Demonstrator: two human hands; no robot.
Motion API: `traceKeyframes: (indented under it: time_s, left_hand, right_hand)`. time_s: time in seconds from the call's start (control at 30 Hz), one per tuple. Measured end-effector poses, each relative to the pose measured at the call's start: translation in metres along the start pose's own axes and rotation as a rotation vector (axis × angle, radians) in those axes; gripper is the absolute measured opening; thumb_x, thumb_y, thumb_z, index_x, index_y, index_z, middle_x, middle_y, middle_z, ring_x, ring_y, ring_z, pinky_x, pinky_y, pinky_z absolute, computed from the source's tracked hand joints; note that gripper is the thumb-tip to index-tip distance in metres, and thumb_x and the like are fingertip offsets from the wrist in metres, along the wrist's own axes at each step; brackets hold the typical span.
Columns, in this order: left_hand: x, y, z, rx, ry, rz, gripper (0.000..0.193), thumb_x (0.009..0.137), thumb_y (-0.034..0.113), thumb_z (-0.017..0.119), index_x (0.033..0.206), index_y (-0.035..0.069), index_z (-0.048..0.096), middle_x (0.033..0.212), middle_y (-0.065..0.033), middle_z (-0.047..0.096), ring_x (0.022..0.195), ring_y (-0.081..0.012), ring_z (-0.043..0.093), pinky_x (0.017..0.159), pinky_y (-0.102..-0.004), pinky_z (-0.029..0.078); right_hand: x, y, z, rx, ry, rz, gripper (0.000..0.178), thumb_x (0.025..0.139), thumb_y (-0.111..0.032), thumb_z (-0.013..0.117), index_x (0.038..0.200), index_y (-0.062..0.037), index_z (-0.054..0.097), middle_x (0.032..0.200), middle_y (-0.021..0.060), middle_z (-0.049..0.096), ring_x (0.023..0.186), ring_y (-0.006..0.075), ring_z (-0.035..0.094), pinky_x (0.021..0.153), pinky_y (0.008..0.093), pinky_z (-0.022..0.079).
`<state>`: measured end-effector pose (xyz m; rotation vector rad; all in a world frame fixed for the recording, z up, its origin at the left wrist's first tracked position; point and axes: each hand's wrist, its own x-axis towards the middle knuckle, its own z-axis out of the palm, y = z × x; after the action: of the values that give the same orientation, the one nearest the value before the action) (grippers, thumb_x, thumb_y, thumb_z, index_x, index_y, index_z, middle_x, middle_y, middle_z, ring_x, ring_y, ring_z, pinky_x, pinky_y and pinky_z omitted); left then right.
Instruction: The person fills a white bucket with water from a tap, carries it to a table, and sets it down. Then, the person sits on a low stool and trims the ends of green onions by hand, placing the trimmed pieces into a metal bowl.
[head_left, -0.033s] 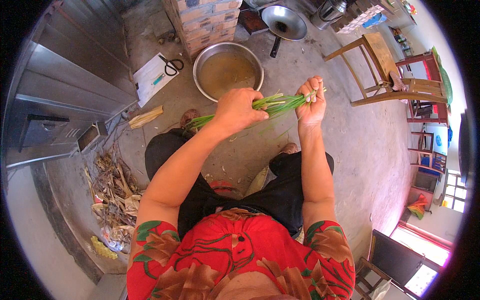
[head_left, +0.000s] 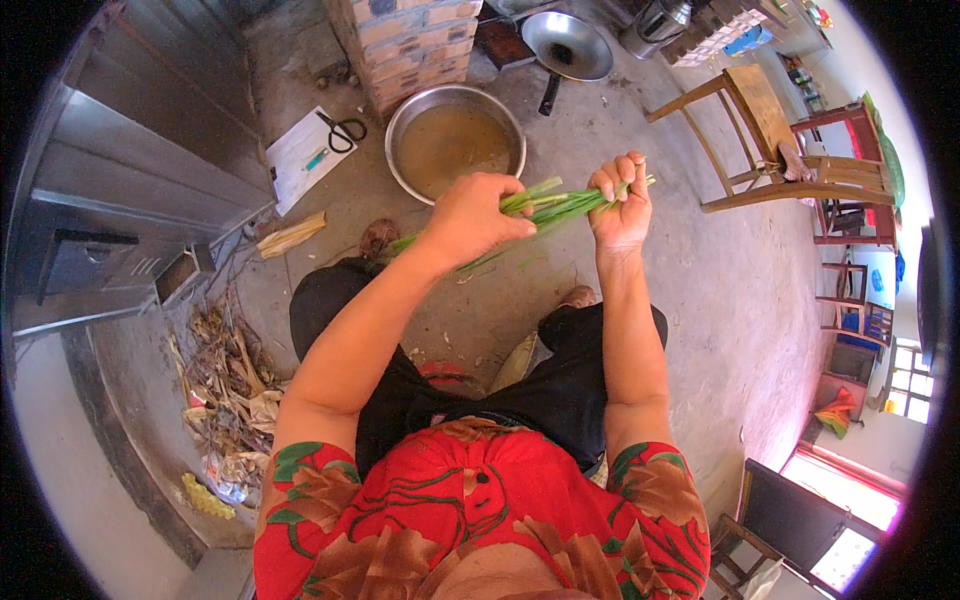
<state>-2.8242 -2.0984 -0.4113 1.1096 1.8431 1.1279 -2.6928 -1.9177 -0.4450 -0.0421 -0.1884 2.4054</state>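
My left hand (head_left: 474,218) and my right hand (head_left: 621,198) hold one bunch of long, thin green stalks (head_left: 562,207), like chives or scallions, between them. The left fingers close round the bunch; its far left end sticks out past my wrist, low over the floor. My right hand is a closed fist round the other end, with short tips poking out beyond it. Just beyond my left hand stands a round metal basin (head_left: 394,160) with brownish water (head_left: 452,148) in it. The bunch is above the basin's near side, apart from the water.
A brick pillar (head_left: 418,45) rises behind the basin. A wok (head_left: 568,48) lies to its right, and black-handled scissors (head_left: 345,130) rest on a white sheet (head_left: 300,165) to its left. Dry husks (head_left: 230,385) are heaped at left. A wooden chair (head_left: 760,130) stands at right.
My left hand has shifted slightly on the bunch, and the stalks in its grip sit at a different angle. My right hand has hardly moved.
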Motion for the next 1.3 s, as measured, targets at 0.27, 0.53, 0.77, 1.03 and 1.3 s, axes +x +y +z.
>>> traceKeyframes:
  time_s: [0.27,0.53,0.77,1.03,1.3]
  left_hand:
    - [0.001,0.0,-0.007,-0.541,-0.044,-0.068,0.02,0.073,0.011,0.071,0.087,0.006,0.058,0.074,0.0033,0.051,0.066,-0.0071,0.047,0.06,-0.022,0.038]
    - [0.01,-0.018,0.019,-0.313,0.027,0.003,0.019,0.079,0.009,0.063,0.094,0.001,0.057,0.083,-0.0039,0.059,0.079,-0.0124,0.053,0.072,-0.0281,0.043]
    - [0.011,-0.024,0.029,-0.201,0.03,0.022,0.02,0.082,0.012,0.06,0.095,-0.002,0.055,0.083,-0.0077,0.06,0.08,-0.0137,0.054,0.074,-0.03,0.044]
    - [0.005,-0.005,0.014,-0.8,-0.063,-0.116,0.017,0.085,0.022,0.063,0.089,0.006,0.058,0.064,0.0044,0.049,0.046,-0.002,0.037,0.04,-0.0182,0.027]
    - [0.002,0.001,0.008,-0.689,0.037,-0.154,0.015,0.084,0.019,0.064,0.087,0.005,0.059,0.065,0.0047,0.049,0.049,-0.002,0.037,0.041,-0.0177,0.026]
  right_hand:
    - [-0.012,0.02,0.023,-0.62,0.071,0.018,0.019,0.096,-0.03,0.042,0.092,-0.0129,0.05,0.063,-0.0016,0.039,0.052,0.0125,0.036,0.049,0.0262,0.031]
    - [-0.031,0.05,0.019,-0.903,-0.041,0.183,0.019,0.088,-0.027,0.059,0.096,-0.0112,0.052,0.066,-0.0038,0.047,0.047,0.0039,0.033,0.042,0.0193,0.024]
    - [-0.037,0.065,0.023,-0.935,0.149,0.08,0.017,0.081,-0.018,0.069,0.089,-0.0097,0.057,0.068,-0.004,0.053,0.048,0.0027,0.038,0.041,0.0187,0.026]
    - [-0.03,0.05,0.016,-0.89,0.116,-0.049,0.012,0.089,-0.019,0.058,0.092,-0.011,0.051,0.057,-0.0045,0.037,0.043,0.005,0.028,0.04,0.0208,0.023]
    - [-0.022,0.036,0.019,-0.753,0.179,-0.086,0.013,0.091,-0.023,0.054,0.085,-0.0121,0.05,0.056,-0.0031,0.036,0.043,0.0063,0.028,0.04,0.0226,0.023]
